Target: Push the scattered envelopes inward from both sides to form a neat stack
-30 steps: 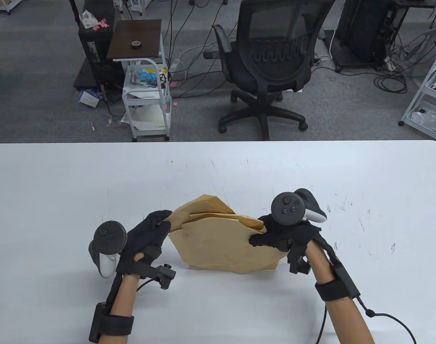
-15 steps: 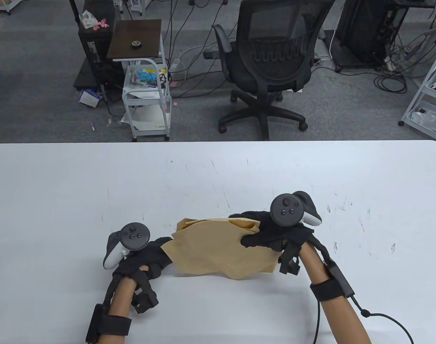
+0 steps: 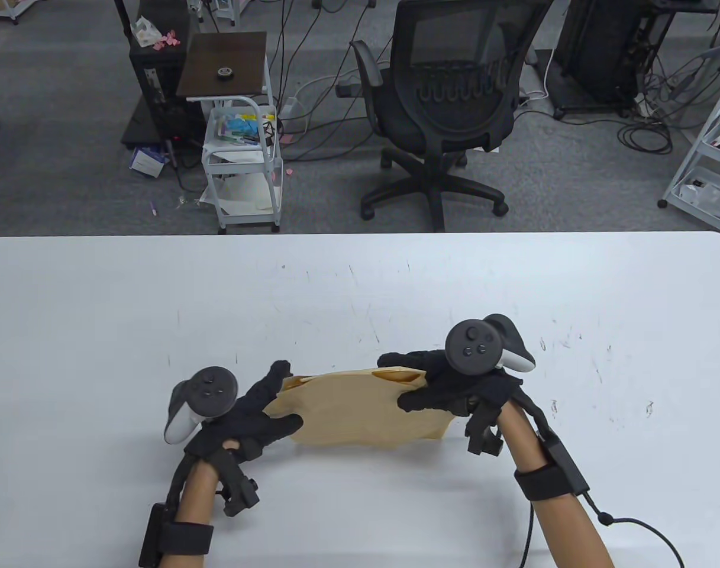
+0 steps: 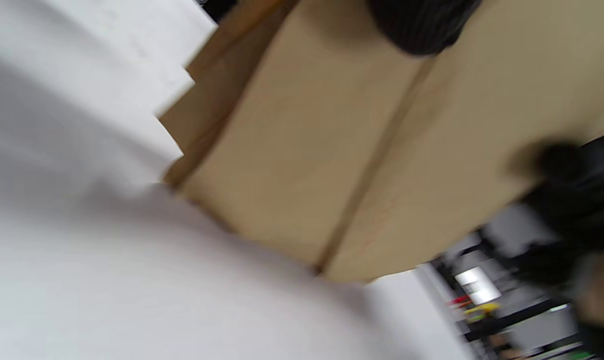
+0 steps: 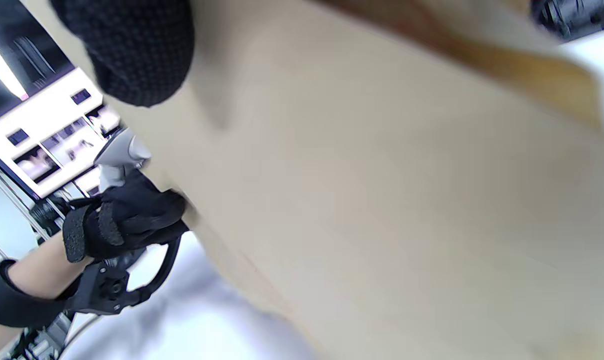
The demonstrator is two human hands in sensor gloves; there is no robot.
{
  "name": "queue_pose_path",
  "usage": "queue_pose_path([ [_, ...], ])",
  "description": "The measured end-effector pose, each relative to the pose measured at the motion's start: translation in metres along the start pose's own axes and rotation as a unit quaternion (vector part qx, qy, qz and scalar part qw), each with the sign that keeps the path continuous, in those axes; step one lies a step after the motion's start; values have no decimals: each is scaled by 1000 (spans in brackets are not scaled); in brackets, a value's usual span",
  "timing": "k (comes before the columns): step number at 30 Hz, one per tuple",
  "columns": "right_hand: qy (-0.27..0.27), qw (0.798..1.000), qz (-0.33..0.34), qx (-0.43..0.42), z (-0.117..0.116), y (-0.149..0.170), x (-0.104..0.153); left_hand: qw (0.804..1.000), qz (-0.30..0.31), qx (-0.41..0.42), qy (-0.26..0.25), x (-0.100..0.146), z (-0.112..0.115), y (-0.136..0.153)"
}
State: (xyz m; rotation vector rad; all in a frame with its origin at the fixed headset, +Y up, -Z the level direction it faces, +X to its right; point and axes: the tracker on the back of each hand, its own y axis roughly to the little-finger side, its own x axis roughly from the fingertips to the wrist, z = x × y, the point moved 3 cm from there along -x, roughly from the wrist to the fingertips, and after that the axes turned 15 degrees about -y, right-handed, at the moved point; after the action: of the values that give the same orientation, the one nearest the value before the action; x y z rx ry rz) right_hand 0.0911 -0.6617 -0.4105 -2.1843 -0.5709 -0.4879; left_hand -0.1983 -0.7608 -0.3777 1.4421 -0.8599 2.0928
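Note:
A bundle of tan envelopes [image 3: 360, 408] stands tilted on its lower edge on the white table [image 3: 99, 307], near the front middle. My left hand [image 3: 265, 408] grips its left end, thumb on the near face and fingers behind. My right hand [image 3: 422, 378] grips its right end, thumb on the near face, fingers over the top edge. The left wrist view shows the envelopes [image 4: 332, 165] with stepped, uneven edges and my thumb tip [image 4: 422, 25] on them. The right wrist view shows the envelope face [image 5: 382, 200] and my left hand [image 5: 127, 215] at its far end.
The white table's far edge [image 3: 360, 235] runs across the middle of the table view. Beyond it on the floor are a black office chair [image 3: 448, 112], a white cart [image 3: 241, 160] and cables. The table's left and right sides are bare white surface.
The bundle has been lowered and squeezed narrower between my hands. My left hand turned and moved from below the left corner to grip the left end. My right hand barely moved.

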Motion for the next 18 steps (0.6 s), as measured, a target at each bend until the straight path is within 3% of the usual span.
queue_pose_path([
  [2,15,999,-7,27,-1,1,-4,999,-14,-45,18,-3,9,1],
  [6,49,994,-19,100,5,-11,-1,999,-13,-38,36,6,-20,-15],
  [7,45,994,-26,96,5,-14,0,999,-10,-35,17,14,-37,-24],
  [9,40,994,-29,101,6,-19,-1,996,48,-17,-75,25,-67,-46],
  [10,35,994,-27,102,5,-22,-2,986,91,0,-140,31,-80,-62],
  [12,20,993,-28,112,0,-27,-6,964,150,3,-220,37,-91,-95],
  [13,16,993,-28,116,-1,-29,-7,961,172,-31,-216,34,-88,-113],
  [16,6,991,-33,133,-3,-34,-7,963,160,-152,-157,18,-71,-145],
  [18,4,991,-43,128,-3,-30,-6,939,159,-227,-202,7,-68,-157],
])
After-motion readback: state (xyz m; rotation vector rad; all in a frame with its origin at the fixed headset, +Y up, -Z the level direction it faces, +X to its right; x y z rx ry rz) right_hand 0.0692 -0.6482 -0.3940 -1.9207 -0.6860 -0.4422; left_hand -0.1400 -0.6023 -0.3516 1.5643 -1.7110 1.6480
